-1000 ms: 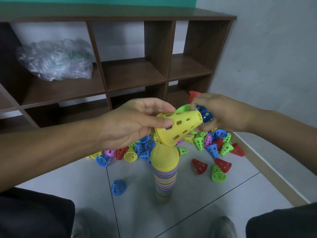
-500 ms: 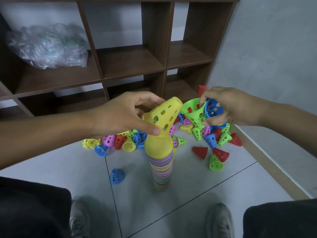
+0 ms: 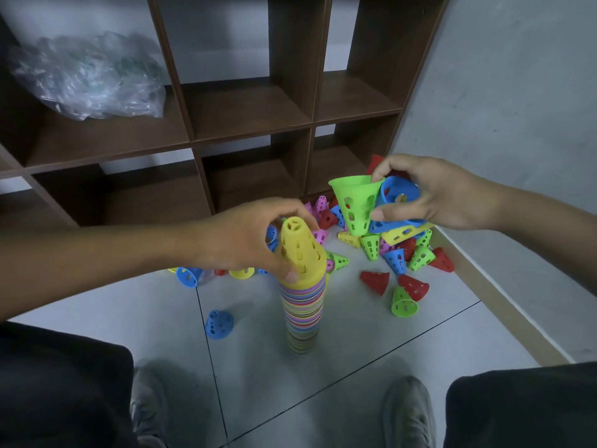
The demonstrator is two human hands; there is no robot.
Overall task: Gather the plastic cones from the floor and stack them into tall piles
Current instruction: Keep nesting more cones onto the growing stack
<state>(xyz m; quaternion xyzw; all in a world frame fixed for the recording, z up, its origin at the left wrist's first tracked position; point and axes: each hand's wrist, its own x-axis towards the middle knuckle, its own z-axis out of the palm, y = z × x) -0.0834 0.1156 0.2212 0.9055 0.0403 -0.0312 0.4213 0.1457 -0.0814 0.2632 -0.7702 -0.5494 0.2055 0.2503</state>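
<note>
Head view: left hand (image 3: 239, 244) gripped yellow cone (image 3: 298, 250) w/ curled fingers, seating it atop tall multicolour stack (image 3: 303, 313) on the floor (image 3: 355, 344). Right hand (image 3: 429, 197) held green cone (image 3: 355, 202) plus blue cones (image 3: 399, 192), raised above loose pile (image 3: 403, 253) by the shelf (image 3: 245, 101). One tall pile built; approx dozens still scattered, so prob. partway done.

playroom corner | brown cubby shelf (image 3: 245, 105); grey tiled floor (image 3: 355, 334); scattered toy cones (image 3: 400, 253)
</note>
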